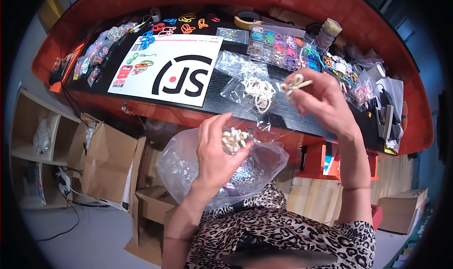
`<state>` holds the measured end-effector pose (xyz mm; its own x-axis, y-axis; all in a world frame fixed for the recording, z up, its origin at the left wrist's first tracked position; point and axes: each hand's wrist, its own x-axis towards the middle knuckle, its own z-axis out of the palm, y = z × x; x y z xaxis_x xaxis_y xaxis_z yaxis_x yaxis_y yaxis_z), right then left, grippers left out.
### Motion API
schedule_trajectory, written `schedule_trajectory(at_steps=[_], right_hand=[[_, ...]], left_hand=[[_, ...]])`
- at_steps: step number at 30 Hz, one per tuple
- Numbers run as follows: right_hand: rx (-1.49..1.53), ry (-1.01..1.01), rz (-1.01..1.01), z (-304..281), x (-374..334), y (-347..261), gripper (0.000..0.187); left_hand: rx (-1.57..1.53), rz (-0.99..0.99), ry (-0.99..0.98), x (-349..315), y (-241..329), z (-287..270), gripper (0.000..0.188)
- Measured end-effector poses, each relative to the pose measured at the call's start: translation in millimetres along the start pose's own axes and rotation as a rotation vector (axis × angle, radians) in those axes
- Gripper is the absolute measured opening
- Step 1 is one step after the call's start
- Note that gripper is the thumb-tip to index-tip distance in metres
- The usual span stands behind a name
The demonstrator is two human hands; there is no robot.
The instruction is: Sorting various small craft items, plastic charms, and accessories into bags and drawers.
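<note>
My left hand (212,153) is closed around a bunch of cream cord loops (234,140), which look like hair ties. It is held above a large clear plastic bag (179,163) on my lap, with small coloured pieces showing inside. Over the desk to the right, my right hand (323,104) pinches a few more cream cord loops (296,83) between thumb and fingers. Between the hands, a pile of white cord loops (259,93) lies on the black desk, on or beside a thin clear bag (231,87); which of these I cannot tell.
A white printed sheet (141,89) covers the desk's left part. Coloured cord loops (188,28), packed small bags (96,54) and a tape roll (247,20) lie behind. A compartment box (278,45) holds coloured loops. Cardboard boxes (111,160) stand below left.
</note>
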<state>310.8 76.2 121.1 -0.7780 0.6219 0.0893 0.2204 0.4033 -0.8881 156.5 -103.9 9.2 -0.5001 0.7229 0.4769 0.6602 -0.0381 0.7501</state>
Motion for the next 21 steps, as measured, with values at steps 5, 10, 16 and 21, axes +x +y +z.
schedule_trajectory(at_steps=[5,10,16,21], right_hand=[[-0.085,-0.133,-0.028,20,-2,-21,0.019],[0.071,-0.012,-0.057,26,-5,-29,0.02],[-0.08,0.104,-0.249,20,-18,-23,0.052],[0.077,0.001,-0.193,53,-18,-7,0.022]], left_hand=[[-0.073,0.007,0.061,-2,4,12,0.074],[-0.183,-0.08,0.101,-7,2,17,0.077],[-0.357,-0.043,0.323,6,6,14,0.083],[-0.425,-0.113,0.274,16,16,17,0.097]])
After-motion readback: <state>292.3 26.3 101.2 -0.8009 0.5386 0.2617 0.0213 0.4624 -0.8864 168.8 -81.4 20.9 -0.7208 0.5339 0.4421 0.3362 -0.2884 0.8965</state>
